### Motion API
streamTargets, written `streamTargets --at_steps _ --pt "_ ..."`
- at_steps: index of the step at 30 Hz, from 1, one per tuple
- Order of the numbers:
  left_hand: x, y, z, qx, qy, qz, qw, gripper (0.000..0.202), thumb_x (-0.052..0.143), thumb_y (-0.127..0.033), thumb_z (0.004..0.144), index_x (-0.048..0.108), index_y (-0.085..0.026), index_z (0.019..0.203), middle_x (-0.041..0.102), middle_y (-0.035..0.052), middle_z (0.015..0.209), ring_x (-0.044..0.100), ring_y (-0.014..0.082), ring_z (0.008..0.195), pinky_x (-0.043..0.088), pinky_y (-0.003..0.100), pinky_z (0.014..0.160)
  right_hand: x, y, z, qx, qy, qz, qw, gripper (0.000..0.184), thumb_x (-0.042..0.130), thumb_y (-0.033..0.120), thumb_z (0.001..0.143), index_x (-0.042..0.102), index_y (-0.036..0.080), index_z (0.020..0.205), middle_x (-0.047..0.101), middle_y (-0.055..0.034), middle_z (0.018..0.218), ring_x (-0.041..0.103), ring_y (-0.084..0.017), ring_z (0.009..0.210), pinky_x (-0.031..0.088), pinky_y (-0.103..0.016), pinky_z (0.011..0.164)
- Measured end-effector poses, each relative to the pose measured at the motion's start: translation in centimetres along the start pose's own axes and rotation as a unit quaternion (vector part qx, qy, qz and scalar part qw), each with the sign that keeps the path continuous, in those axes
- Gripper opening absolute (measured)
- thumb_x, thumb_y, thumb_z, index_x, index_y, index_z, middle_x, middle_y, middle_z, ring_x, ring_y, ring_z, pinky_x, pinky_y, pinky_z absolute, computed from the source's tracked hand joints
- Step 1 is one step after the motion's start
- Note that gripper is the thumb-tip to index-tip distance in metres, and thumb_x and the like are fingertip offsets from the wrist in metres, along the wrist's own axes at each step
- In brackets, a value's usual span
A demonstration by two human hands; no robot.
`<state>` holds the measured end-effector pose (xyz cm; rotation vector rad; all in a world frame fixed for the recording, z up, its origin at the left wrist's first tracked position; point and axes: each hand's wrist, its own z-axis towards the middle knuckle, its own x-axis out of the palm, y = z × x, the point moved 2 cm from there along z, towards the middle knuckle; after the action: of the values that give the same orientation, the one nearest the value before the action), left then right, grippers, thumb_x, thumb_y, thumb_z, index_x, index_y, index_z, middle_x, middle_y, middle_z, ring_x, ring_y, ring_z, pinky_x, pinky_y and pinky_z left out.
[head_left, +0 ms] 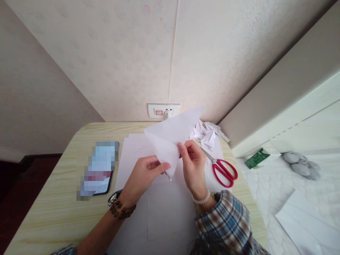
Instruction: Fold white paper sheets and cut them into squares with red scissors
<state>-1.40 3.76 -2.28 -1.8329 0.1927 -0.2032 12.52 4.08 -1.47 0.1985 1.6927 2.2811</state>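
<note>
Folded paper [170, 141] hides fingertips of the left hand [145, 173] and right hand [192, 163] pinching it above the desk [53, 198]; its narrow tip points toward the person, long axis slanting up-right.

Plaid sleeves [225, 219], pearl bracelet [202, 199], wristwatch [114, 197]

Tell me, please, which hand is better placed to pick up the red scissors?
Probably the right hand: the scissors lie just beside it, while the left hand is across the folded paper.
</note>
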Motion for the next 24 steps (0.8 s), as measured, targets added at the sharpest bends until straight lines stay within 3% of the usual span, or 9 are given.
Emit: streamTargets --at_steps 3,9,16,21,24 --pt "-0.2 0.0 0.0 0.000 -0.003 0.017 1.000 0.016 0.074 -0.030 0.065 0.076 -0.018 0.073 0.077 0.0024 0.077 0.067 0.0195 0.073 0.050 0.027 0.070 0.0 -0.1 0.1 0.011 -0.006 0.006 1.000 0.024 0.056 0.029 0.087 0.050 0.019 0.066 0.045 0.0055 0.060 0.041 -0.010 0.057 0.033 -0.024 0.054" --pt "-0.3 -0.6 -0.4 0.016 -0.060 0.074 0.995 0.018 0.071 -0.028 0.067 0.068 -0.019 0.052 0.063 -0.0022 0.047 0.055 0.0141 0.050 0.043 0.024 0.055 -0.1 -0.1 0.3 0.015 -0.010 0.008 1.000 0.026 0.055 0.030 0.088 0.049 0.019 0.065 0.045 0.0052 0.059 0.042 -0.011 0.057 0.033 -0.024 0.055" --pt "0.7 -0.6 -0.4 -0.004 0.025 0.048 0.999 0.020 0.065 -0.030 0.073 0.064 -0.018 0.057 0.063 -0.0013 0.054 0.058 0.0144 0.058 0.045 0.024 0.063 -0.3 -0.3 0.3 0.004 -0.047 0.006 0.999 0.023 0.054 0.030 0.088 0.049 0.020 0.068 0.043 0.0051 0.061 0.040 -0.011 0.058 0.031 -0.025 0.054" --pt "0.9 -0.5 -0.5 -0.041 0.047 0.005 0.998 0.013 0.072 -0.028 0.067 0.065 -0.017 0.069 0.070 0.0018 0.073 0.063 0.0164 0.072 0.047 0.026 0.070 -0.4 -0.4 0.4 -0.004 -0.054 0.014 0.998 0.024 0.055 0.030 0.088 0.049 0.020 0.067 0.044 0.0055 0.060 0.041 -0.011 0.057 0.030 -0.025 0.054" --pt "0.8 -0.5 -0.5 -0.049 0.046 -0.005 0.998 0.015 0.072 -0.028 0.066 0.064 -0.016 0.072 0.069 0.0013 0.072 0.062 0.0159 0.069 0.047 0.026 0.067 -0.4 -0.4 0.5 -0.006 -0.054 0.013 0.998 0.024 0.055 0.030 0.088 0.049 0.020 0.067 0.044 0.0056 0.059 0.041 -0.011 0.056 0.031 -0.025 0.054"
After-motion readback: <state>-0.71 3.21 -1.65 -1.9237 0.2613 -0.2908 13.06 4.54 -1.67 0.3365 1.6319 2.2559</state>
